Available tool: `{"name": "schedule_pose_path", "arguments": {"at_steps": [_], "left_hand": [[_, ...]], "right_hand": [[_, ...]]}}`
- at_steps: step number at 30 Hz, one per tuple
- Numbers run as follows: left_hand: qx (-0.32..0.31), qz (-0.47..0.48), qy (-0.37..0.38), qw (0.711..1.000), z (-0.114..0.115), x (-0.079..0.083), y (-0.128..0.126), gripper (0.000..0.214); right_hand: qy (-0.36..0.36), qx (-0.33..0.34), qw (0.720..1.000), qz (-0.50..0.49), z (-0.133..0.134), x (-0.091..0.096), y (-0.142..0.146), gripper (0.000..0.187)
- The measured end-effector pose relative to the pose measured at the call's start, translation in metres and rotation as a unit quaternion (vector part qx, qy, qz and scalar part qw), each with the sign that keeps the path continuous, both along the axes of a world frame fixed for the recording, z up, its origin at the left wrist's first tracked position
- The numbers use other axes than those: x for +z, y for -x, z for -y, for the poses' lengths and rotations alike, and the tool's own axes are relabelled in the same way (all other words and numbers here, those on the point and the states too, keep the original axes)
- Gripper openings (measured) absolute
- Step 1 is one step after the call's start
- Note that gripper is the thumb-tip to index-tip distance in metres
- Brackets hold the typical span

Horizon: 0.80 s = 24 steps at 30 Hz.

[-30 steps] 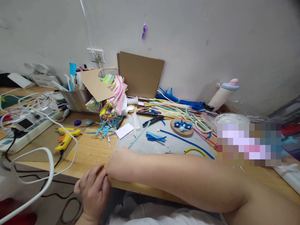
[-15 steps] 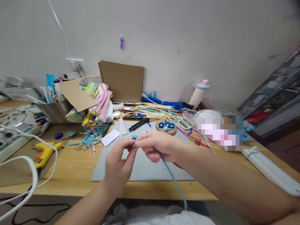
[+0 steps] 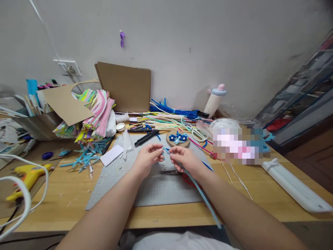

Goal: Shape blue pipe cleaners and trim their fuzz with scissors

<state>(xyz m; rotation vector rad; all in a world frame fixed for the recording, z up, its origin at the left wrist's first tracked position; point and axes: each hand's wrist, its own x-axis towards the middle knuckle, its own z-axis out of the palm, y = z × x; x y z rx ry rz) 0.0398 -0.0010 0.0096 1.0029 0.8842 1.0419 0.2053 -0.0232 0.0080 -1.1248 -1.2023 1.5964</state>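
Note:
A long light blue pipe cleaner runs between my two hands, its tail hanging down past the table's front edge. My left hand is closed with the fingertips pinching the short far end. A small gap away, my right hand pinches the same pipe cleaner between thumb and forefinger. Below them, scissors with red handles lie on the grey cutting mat, partly covered by my right hand. Behind the hands, dark blue pipe-cleaner flowers rest on a round cardboard disc.
At left are a yellow glue gun, white cables and a bundle of pastel pipe cleaners. Loose pipe cleaners spread along the back, near a bottle. A white wrapped packet lies at right.
My hands have drawn slightly apart, uncovering a stretch of the pipe cleaner between them. The scissors now show beneath. The view has turned a little to the right.

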Motion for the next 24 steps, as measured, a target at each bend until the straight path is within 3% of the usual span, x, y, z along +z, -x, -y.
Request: {"name": "schedule_pose_path", "arguments": {"at_steps": [6, 15, 24], "left_hand": [[-0.035, -0.017, 0.005, 0.999, 0.004, 0.004, 0.000, 0.031], [-0.033, -0.027, 0.019, 0.999, 0.001, -0.006, 0.001, 0.026], [-0.019, 0.053, 0.083, 0.995, 0.002, -0.002, 0.002, 0.021]], "right_hand": [[-0.032, -0.010, 0.999, 0.039, 0.007, -0.007, 0.004, 0.024], [-0.089, -0.021, 0.993, 0.080, 0.012, -0.013, 0.010, 0.020], [-0.139, -0.054, 0.984, 0.095, 0.013, -0.018, 0.012, 0.022]]}}
